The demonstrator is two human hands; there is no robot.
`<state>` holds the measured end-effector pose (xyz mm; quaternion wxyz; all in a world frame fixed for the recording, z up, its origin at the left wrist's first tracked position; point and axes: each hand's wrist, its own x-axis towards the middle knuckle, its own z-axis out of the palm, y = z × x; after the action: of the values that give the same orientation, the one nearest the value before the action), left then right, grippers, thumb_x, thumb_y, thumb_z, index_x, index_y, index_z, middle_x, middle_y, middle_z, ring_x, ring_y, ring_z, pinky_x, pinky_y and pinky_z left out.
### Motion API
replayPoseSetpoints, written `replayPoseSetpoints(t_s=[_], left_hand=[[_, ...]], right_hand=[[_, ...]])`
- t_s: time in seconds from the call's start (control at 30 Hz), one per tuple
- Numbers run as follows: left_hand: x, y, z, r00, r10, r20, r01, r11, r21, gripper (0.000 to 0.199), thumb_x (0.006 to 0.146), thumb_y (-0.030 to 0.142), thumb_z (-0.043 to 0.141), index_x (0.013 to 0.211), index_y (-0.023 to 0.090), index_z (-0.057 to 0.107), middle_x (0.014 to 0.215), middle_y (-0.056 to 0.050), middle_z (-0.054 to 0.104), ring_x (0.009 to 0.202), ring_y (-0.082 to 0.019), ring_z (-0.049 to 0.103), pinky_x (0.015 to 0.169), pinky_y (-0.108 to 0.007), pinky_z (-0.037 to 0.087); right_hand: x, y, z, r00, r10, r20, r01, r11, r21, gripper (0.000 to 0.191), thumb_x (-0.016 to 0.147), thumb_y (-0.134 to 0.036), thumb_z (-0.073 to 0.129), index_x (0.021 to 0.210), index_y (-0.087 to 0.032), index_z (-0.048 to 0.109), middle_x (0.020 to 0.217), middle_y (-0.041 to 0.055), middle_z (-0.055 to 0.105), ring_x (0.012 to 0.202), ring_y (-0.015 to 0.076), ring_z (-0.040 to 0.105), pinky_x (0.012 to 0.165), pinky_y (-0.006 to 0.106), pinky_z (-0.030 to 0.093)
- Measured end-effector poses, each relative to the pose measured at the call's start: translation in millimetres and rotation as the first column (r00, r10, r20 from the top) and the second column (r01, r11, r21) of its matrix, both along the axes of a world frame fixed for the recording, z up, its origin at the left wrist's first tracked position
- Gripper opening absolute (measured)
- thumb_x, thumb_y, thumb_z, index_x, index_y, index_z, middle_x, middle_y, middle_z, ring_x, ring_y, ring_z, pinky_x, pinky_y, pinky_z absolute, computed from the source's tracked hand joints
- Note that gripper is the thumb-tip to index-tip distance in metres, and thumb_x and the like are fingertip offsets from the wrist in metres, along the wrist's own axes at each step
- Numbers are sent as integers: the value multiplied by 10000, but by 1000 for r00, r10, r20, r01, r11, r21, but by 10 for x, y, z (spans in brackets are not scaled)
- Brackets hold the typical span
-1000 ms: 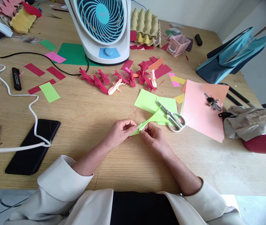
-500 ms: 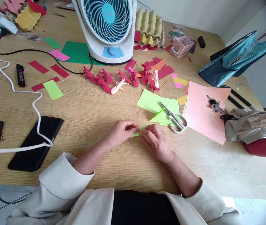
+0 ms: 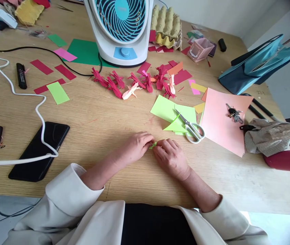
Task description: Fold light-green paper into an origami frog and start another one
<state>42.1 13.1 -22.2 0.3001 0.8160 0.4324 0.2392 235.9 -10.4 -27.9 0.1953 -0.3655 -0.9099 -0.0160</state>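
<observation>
A small light green paper piece (image 3: 153,146) lies between my two hands, mostly covered by fingers. My left hand (image 3: 140,146) pinches its left side. On its right side my right hand (image 3: 171,158) is closed, fingers curled over the edge. Both hands rest low over the wooden table. Light green sheets (image 3: 163,108) lie just beyond, with white-handled scissors (image 3: 192,129) on top and a curled green strip beside the blades. Farther back is a row of folded red paper figures (image 3: 114,86), with pale pink figures (image 3: 132,91) among them.
A fan (image 3: 121,37) stands at the back beside egg cartons (image 3: 165,25). Pink sheets (image 3: 224,119) with keys lie at the right, near a blue bag (image 3: 252,71). At the left are a black phone (image 3: 37,153), a white cable (image 3: 39,112) and a marker (image 3: 21,75).
The fingers have closed in over the green piece, so less of it shows. My left hand has turned slightly and shifted right. The view has moved a little.
</observation>
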Motion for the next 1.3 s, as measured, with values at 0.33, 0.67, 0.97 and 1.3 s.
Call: replayPoseSetpoints(t_s=[0.33,0.67,0.97,1.3], left_hand=[[-140,-340,-123,997,73,-34,-66,983,172,156,986,147,458,948,173,607,893,-28,584,847,-150,573,779,-281,468],[-61,-346,-111,987,143,-79,-130,979,155,129,964,159,514,853,176,577,859,-20,568,796,-152,559,752,-287,444],[-37,-396,-108,976,177,-127,-156,975,158,176,993,182,448,858,183,561,860,-26,551,789,-157,534,737,-291,417],[-26,-409,-43,945,259,-200,-220,955,197,177,973,200,495,821,189,586,827,-28,593,791,-181,540,744,-337,386]], right_hand=[[1,12,-2,984,-65,-167,22,969,-246,173,961,-135,503,844,-177,623,857,76,620,783,183,570,724,311,482],[41,56,7,965,-95,-243,-6,923,-384,126,956,-167,536,855,-192,607,876,62,589,785,177,560,727,309,480],[26,64,32,965,-126,-230,8,889,-457,124,948,-172,531,848,-196,600,857,54,544,770,179,541,715,313,466],[-17,85,88,962,-177,-209,44,853,-520,104,883,-123,568,811,-198,563,843,42,539,744,171,524,674,302,434]])
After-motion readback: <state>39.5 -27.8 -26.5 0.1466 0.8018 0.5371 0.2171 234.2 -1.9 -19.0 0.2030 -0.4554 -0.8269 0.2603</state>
